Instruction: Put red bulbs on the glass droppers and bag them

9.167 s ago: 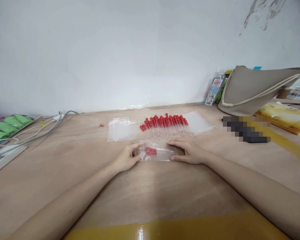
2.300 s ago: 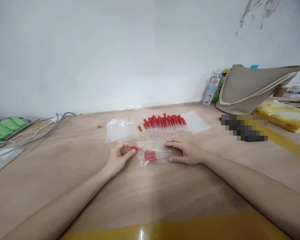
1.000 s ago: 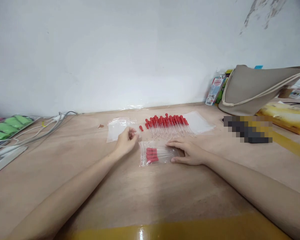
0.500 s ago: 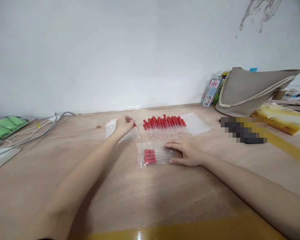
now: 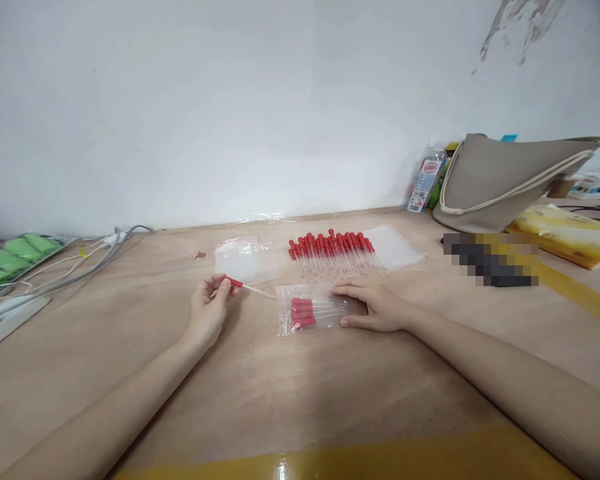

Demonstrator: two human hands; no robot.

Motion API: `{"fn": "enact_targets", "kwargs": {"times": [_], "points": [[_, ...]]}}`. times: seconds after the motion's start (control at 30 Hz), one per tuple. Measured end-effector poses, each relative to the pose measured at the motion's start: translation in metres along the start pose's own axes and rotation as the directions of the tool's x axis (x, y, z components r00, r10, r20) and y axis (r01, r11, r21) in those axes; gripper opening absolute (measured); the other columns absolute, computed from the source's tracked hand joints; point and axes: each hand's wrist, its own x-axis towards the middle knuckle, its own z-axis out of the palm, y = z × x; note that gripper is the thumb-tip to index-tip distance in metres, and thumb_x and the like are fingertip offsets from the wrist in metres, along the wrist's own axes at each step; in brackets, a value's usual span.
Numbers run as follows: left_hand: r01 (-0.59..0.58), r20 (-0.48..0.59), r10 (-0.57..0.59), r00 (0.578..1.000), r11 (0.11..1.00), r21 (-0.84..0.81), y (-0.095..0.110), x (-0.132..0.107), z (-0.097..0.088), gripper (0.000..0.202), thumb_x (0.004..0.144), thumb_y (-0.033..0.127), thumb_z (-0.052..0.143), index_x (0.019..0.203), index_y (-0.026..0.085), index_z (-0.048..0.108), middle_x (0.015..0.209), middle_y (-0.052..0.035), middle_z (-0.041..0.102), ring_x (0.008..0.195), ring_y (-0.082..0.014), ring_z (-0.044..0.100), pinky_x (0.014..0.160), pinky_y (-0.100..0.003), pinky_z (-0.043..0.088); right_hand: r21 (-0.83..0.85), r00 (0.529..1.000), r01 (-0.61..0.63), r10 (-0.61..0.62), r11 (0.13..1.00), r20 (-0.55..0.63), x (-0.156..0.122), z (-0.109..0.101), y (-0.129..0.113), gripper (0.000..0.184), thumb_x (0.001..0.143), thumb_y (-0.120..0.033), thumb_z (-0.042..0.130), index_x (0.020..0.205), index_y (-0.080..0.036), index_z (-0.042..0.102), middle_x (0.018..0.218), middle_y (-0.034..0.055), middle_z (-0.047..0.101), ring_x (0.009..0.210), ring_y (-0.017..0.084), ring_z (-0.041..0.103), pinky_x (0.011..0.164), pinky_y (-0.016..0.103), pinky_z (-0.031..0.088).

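Observation:
Between the thumb and fingers of my left hand (image 5: 213, 303) is a glass dropper (image 5: 234, 283) with a red rubber bulb, pinched by its bulb. Its thin tip points right, close to the left end of a clear zip bag (image 5: 325, 293). Inside that bag lie several red-bulb droppers (image 5: 303, 313), bulbs to the left. My right hand (image 5: 373, 305) rests over the bag's right end, fingers stretched out and thumb apart, pressing on the plastic. Beyond the bag, many loose droppers (image 5: 333, 247) lie side by side in a row, red bulbs facing the wall.
Flat clear bags (image 5: 245, 260) lie left of the row, and a white sheet-like stack (image 5: 393, 247) is at its right. Further right are a grey bag (image 5: 505, 180), a bottle (image 5: 424, 180) and a yellow pack (image 5: 565, 233). Cables (image 5: 100, 257) and green packets (image 5: 20, 257) occupy the left.
My left hand has come back toward me and to the left from above the flat bags, carrying the dropper, whose tip has swung to point right. My right hand has stayed on the bag.

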Motion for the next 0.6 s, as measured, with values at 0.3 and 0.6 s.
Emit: {"fn": "enact_targets", "kwargs": {"times": [0.3, 0.6], "points": [[0.081, 0.11, -0.08, 0.991, 0.997, 0.002, -0.007, -0.018, 0.013, 0.036, 0.059, 0.035, 0.073, 0.082, 0.014, 0.054, 0.081, -0.0012, 0.063, 0.077, -0.0122, 0.062, 0.082, -0.029, 0.049, 0.01, 1.0, 0.004, -0.004, 1.0, 0.002, 0.0, 0.001, 0.002, 0.057, 0.073, -0.05, 0.06, 0.122, -0.02, 0.051, 0.119, 0.0122, 0.053, 0.11, 0.025, 0.049, 0.093, 0.043, 0.039], [0.108, 0.28, -0.161, 0.946, 0.975, 0.196, 0.001, -0.031, 0.023, 0.039, 0.056, 0.037, 0.075, 0.08, 0.013, 0.057, 0.072, -0.002, 0.065, 0.068, -0.0124, 0.062, 0.073, -0.028, 0.049, 0.003, 1.0, -0.001, 0.001, 1.0, 0.005, 0.001, 0.0, -0.001, 0.058, 0.073, -0.048, 0.061, 0.122, -0.017, 0.051, 0.118, 0.0127, 0.053, 0.108, 0.024, 0.049, 0.093, 0.041, 0.039]]}}
